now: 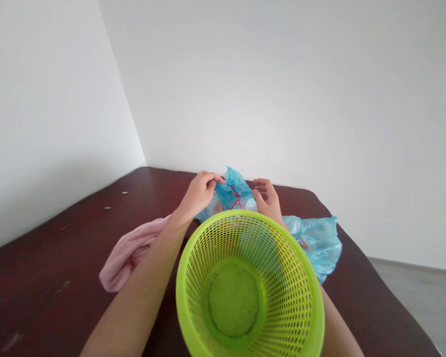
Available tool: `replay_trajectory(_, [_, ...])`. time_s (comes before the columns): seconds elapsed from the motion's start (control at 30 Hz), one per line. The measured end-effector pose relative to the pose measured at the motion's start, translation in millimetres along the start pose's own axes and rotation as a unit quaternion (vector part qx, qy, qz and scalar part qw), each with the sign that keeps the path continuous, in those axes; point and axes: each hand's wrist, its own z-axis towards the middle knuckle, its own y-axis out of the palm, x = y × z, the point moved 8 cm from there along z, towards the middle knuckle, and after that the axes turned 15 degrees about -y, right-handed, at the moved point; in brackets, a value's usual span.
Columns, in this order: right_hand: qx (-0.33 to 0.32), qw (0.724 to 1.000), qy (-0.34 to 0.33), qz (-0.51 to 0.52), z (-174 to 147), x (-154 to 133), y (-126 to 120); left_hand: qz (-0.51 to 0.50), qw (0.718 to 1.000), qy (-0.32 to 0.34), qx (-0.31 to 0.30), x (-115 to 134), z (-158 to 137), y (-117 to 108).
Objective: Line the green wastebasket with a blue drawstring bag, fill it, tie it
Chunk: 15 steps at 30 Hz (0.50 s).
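A light-blue plastic bag (235,179) stands bunched up near the wall, with a thin red string (237,200) around its gathered neck. At the bag's left side, my left hand (201,192) is closed in a pinch at the string's left end. My right hand (268,197) is at the other side, fingers curled, with a bit of red showing at the thumb tip. In front of the bag is a green perforated plastic basket (233,297), its open mouth facing me and nothing inside. The basket hides the bag's lower part and much of my right forearm.
A pink cloth (128,253) lies crumpled beside my left forearm. Another part of blue plastic (317,243), perhaps a second bag, lies to the right. The dark red tabletop (78,267) carries small white scraps (125,192) and meets white walls at the back and left.
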Motion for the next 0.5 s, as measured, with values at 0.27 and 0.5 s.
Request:
replay_trajectory(0.27, [-0.128, 0.990, -0.052, 0.023, -1, 9, 24, -0.188, 0.978, -0.061, -0.072, -3, -2, 17])
replay_trajectory(0.5, [-0.040, 0.998, -0.039, -0.009, 2, 3, 7, -0.187, 0.976, -0.074, -0.077, -11, 4, 8])
